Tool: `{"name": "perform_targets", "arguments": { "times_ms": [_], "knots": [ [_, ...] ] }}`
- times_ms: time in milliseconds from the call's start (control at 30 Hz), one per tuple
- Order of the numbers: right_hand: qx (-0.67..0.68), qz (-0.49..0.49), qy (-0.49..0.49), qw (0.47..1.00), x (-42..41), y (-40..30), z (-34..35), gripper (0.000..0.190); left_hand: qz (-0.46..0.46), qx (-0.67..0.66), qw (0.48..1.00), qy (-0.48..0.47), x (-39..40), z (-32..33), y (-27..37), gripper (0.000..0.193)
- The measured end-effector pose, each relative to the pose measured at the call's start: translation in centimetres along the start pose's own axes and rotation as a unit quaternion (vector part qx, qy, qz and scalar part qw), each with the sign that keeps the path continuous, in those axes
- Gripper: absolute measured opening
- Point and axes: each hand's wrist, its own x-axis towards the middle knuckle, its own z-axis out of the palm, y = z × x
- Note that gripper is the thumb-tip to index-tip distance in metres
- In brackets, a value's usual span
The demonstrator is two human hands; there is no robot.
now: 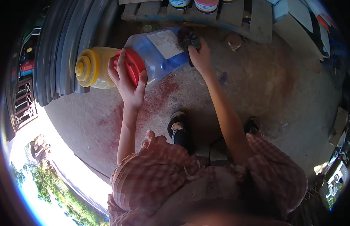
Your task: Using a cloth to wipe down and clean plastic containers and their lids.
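A large clear plastic jar [152, 60] with blue contents and a paper label lies on its side on the concrete floor. My left hand [129, 76] is spread over its red screw lid [132, 65], thumb on one side and fingers on the other. Against the far end of the jar, my right hand [200, 55] grips a dark, crumpled cloth [188, 39]. Left of the red lid is a second plastic jar [105, 66], yellowish, with a stepped yellow lid [88, 67].
Grey corrugated sheets [69, 48] stand at the left. A wooden pallet [228, 17] bearing paint tubs [206, 6] lies ahead, with cardboard [296, 35] to its right. A round clear object [233, 41] sits on the stained floor [262, 70].
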Motion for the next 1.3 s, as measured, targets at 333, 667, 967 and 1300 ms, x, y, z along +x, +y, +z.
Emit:
{"name": "perform_targets", "arguments": {
  "times_ms": [333, 667, 967, 1300],
  "knots": [
    [0.054, -0.093, 0.017, 0.994, -1.0, -8.5, -0.3, 0.036, 0.153, 0.027, 0.988, -0.013, -0.9, -0.1, 1.4, 0.075],
    [0.001, 0.062, -0.192, 0.98, 1.0, -13.0, -3.3, 0.036, 0.214, -0.016, 0.977, -0.003, -1.8, 1.0, 2.6, 0.077],
    [-0.162, -0.307, -0.125, 0.929, -3.1, -15.1, -3.1, 0.029, 0.223, -0.024, 0.971, -0.08, -1.4, 0.3, 3.8, 0.078],
    [-0.114, -0.196, -0.258, 0.939, 1.9, -12.9, -3.8, 0.03, 0.231, -0.038, 0.97, -0.073, -0.3, 2.4, 6.2, 0.077]
  ]
}}
